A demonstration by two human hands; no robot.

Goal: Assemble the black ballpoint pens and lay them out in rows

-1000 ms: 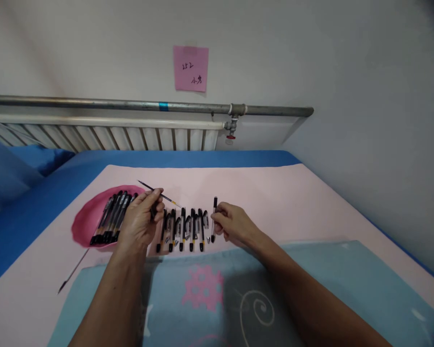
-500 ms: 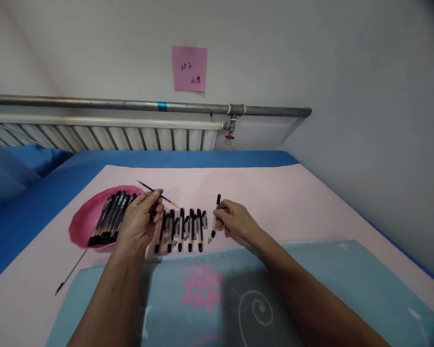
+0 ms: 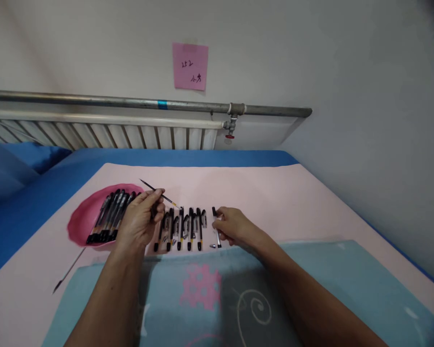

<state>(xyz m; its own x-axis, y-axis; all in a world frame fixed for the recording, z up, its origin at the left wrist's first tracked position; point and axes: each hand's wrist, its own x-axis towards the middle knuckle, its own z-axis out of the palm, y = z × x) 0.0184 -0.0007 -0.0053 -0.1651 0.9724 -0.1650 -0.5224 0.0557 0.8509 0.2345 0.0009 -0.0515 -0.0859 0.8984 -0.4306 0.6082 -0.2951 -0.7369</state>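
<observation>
A thin dark pen refill point(image 3: 148, 185) with a yellow band is pinched in my left hand point(image 3: 142, 214), slanting down to the right. My right hand point(image 3: 235, 225) grips a clear pen barrel point(image 3: 218, 237) with a black upper end, nearly upright in view, by the pink surface. Beside its lower end lies a small metal pen tip point(image 3: 212, 246). Between my hands several black-ended pens point(image 3: 180, 233) are lined up, with pen caps point(image 3: 204, 219) and more small tips among them. What my left palm hides, I cannot tell.
A pink bowl point(image 3: 75, 224) full of capped pens stands at the left. A loose refill point(image 3: 69, 271) lies in front of it. The pink surface point(image 3: 275, 197) meets a light blue patterned cloth point(image 3: 321, 270) in front. A radiator point(image 3: 130, 136) and pipe run along the wall behind.
My right hand has moved slightly down and right, bringing the pen barrel lower and tilting it the other way. My left hand still holds the refill, almost unmoved.
</observation>
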